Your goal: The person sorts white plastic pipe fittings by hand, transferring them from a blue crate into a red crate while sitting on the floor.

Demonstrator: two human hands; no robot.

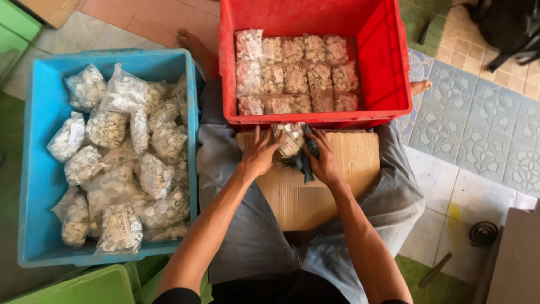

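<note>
Head view: you sit on the tiled floor (478, 129) with a flat sheet of cardboard (315, 186) across your lap. Your left hand (260, 153) rests palm down on the cardboard's far edge, fingers spread and open, its fingertips touching the left side of a small clear bag (291, 138) filled with pale ring-shaped parts. Your right hand (324, 157) lies just right of the bag, fingers curled onto a dark cloth (304, 163), which it presses against the bag's right side. Whether this hand actually grips the cloth or only pins it, you cannot tell. The bag lies on the cardboard between both hands, right against the near wall of the red crate (382, 67).

The red crate stands directly ahead of you, beyond the cardboard. Inside it, similar bags are packed in tidy rows (295, 70), filling the left and middle of the bottom, with a bare strip at the right.

The blue crate (36, 174) stands to your left, just beside your left leg. It holds a loose heap of filled bags (129, 163), lying at all angles.

Green plastic edges (84, 287) show at the lower left. A bare foot (419, 86) shows just right of the red crate.
</note>
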